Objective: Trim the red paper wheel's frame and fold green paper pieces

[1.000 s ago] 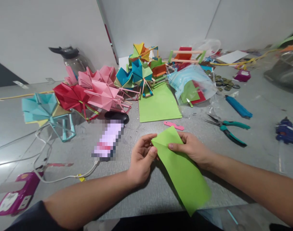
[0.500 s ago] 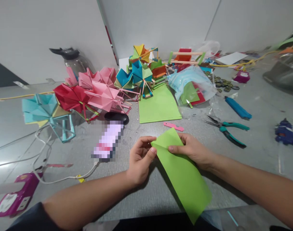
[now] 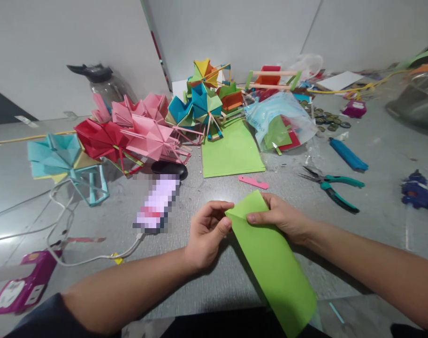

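Note:
A green sheet of paper [image 3: 270, 263], with a crease near its upper end, slants over the table's front edge and curls at its lower end. My right hand [image 3: 284, 217] grips its upper right side, thumb on top and the other fingers hidden underneath. At the upper left corner, my left hand [image 3: 207, 237] is curled with thumb and forefinger closed at the paper's edge. Beyond the hands lie a stack of green paper [image 3: 231, 155] and a small pink folding knife or cutter [image 3: 253, 182].
Folded paper models [image 3: 150, 136] crowd the back left, near a phone [image 3: 156, 204] on a white cable. To the right are pliers [image 3: 333, 185], a blue tube-like case [image 3: 348, 155] and a blue glue gun [image 3: 420, 192]. A plastic bag [image 3: 280, 119] sits behind the stack.
Both hands and the green paper have shifted slightly right. The paper's lower end now reaches further down and curls more. Both hands keep their hold.

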Tool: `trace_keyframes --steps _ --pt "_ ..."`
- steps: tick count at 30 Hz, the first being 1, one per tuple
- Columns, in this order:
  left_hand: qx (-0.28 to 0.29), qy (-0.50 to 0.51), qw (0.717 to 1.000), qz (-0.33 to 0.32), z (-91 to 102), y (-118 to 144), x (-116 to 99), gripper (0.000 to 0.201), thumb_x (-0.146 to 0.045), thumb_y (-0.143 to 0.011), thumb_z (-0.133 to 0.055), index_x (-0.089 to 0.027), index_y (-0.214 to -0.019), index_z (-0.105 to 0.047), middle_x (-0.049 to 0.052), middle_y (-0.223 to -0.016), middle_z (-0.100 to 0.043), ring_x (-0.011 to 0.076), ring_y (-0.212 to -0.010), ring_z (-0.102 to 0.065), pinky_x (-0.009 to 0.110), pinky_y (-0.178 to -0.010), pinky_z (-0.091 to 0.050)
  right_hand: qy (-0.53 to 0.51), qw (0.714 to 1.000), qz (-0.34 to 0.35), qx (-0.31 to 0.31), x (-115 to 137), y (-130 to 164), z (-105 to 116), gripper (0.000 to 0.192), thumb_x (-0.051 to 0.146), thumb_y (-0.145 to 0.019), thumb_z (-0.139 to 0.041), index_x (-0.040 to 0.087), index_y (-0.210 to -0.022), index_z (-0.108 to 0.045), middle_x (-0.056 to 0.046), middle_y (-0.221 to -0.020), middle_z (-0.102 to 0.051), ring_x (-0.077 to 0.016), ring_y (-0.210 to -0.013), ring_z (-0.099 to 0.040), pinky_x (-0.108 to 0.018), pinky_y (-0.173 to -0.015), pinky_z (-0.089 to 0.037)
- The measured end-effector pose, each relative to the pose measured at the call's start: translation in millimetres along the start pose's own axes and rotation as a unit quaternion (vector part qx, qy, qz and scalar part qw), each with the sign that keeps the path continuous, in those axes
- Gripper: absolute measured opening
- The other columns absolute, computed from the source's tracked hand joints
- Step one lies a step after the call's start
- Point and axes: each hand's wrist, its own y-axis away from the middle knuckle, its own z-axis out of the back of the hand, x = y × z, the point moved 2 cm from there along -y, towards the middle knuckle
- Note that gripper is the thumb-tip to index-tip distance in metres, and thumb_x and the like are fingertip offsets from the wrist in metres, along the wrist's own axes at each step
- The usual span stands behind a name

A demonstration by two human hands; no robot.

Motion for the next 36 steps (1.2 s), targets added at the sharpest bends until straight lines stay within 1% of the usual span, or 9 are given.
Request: trace_keyframes --steps 3,9,12,16,18,23,28,32,36 --pt "0.004 -0.003 1.000 -0.004 -1.0 0 -1 0.041 -0.052 -0.087 -0.092 -0.019 -0.108 -0.079 0.002 -0.082 -0.074 0.0128 -0.067 -0.063 0.026 -0.064 -0.053 0.007 1.000 0.001 -0.013 0 0 0 0.055 0.042 -0.055 -0.108 0.018 -0.090 -0.074 -0.004 -0.079 -0.081 -0.0178 -0.062 -0.073 -0.028 -0.059 -0.059" --pt "-0.005 -0.018 1.000 -0.014 -1.0 0 -3 0.042 -0.052 -0.085 -0.094 -0.019 -0.107 -0.081 0.003 -0.081 -0.075 0.0132 -0.067 -0.063 0.026 -0.063 -0.054 0.031 0.999 0.023 -0.036 -1 0 1 0.059 0.044 -0.054 -0.109 0.019 -0.092 -0.071 -0.003 -0.080 -0.079 -0.0178 -0.063 -0.072 -0.029 -0.058 -0.059" --pt "-0.009 -0.021 0.999 -0.024 -0.7 0 -3 0.039 -0.051 -0.084 -0.095 -0.019 -0.105 -0.083 0.004 -0.084 -0.076 0.0127 -0.067 -0.064 0.025 -0.062 -0.055 0.045 0.998 0.024 -0.025 -1 0 3 0.059 0.045 -0.057 -0.108 0.019 -0.095 -0.071 -0.003 -0.080 -0.078 -0.0176 -0.063 -0.071 -0.029 -0.058 -0.059" --pt "-0.021 -0.044 0.998 -0.047 -0.2 -2 -4 0.037 -0.053 -0.082 -0.096 -0.021 -0.100 -0.087 0.006 -0.089 -0.078 0.0148 -0.071 -0.066 0.029 -0.067 -0.057 0.052 0.998 0.025 -0.013 -1 -1 4 0.058 0.045 -0.060 -0.106 0.019 -0.096 -0.070 -0.003 -0.082 -0.078 -0.0181 -0.064 -0.072 -0.030 -0.059 -0.059" --pt "-0.018 -0.048 0.997 -0.056 -0.6 -3 -5 0.034 -0.053 -0.083 -0.095 -0.023 -0.099 -0.088 0.006 -0.087 -0.078 0.0156 -0.072 -0.066 0.031 -0.069 -0.058 0.052 0.998 0.025 -0.009 0 -1 5 0.058 0.045 -0.059 -0.107 0.019 -0.096 -0.069 -0.003 -0.082 -0.077 -0.0180 -0.064 -0.071 -0.030 -0.060 -0.059" --pt "-0.011 -0.052 0.996 -0.065 -1.4 -4 -9 0.030 -0.053 -0.086 -0.093 -0.025 -0.097 -0.089 0.005 -0.083 -0.077 0.0164 -0.071 -0.066 0.032 -0.069 -0.058 0.056 0.998 0.023 -0.012 0 -2 5 0.061 0.045 -0.057 -0.107 0.019 -0.097 -0.067 -0.002 -0.081 -0.076 -0.0176 -0.063 -0.071 -0.029 -0.059 -0.058" --pt "-0.008 -0.090 0.991 -0.094 0.2 -4 -11 0.029 -0.052 -0.091 -0.089 -0.025 -0.102 -0.089 0.006 -0.086 -0.078 0.0173 -0.073 -0.067 0.033 -0.071 -0.058 0.063 0.997 0.032 -0.015 1 0 3 0.058 0.045 -0.060 -0.106 0.019 -0.097 -0.069 -0.002 -0.082 -0.077 -0.0176 -0.065 -0.071 -0.029 -0.060 -0.058" --pt "-0.001 -0.115 0.985 -0.126 0.7 -2 -12 0.025 -0.047 -0.095 -0.085 -0.027 -0.110 -0.089 0.006 -0.087 -0.079 0.0175 -0.076 -0.068 0.033 -0.073 -0.058 0.068 0.996 0.040 -0.032 1 1 2 0.059 0.045 -0.060 -0.106 0.020 -0.097 -0.068 -0.002 -0.083 -0.077 -0.0176 -0.066 -0.072 -0.029 -0.061 -0.059" --pt "-0.015 -0.133 0.983 -0.123 -0.5 2 -12 0.024 -0.042 -0.096 -0.085 -0.024 -0.112 -0.088 0.008 -0.090 -0.079 0.0195 -0.080 -0.070 0.034 -0.074 -0.058 0.079 0.995 0.042 -0.044 0 1 1 0.060 0.047 -0.060 -0.105 0.021 -0.098 -0.066 -0.002 -0.083 -0.076 -0.0193 -0.067 -0.072 -0.032 -0.062 -0.059"
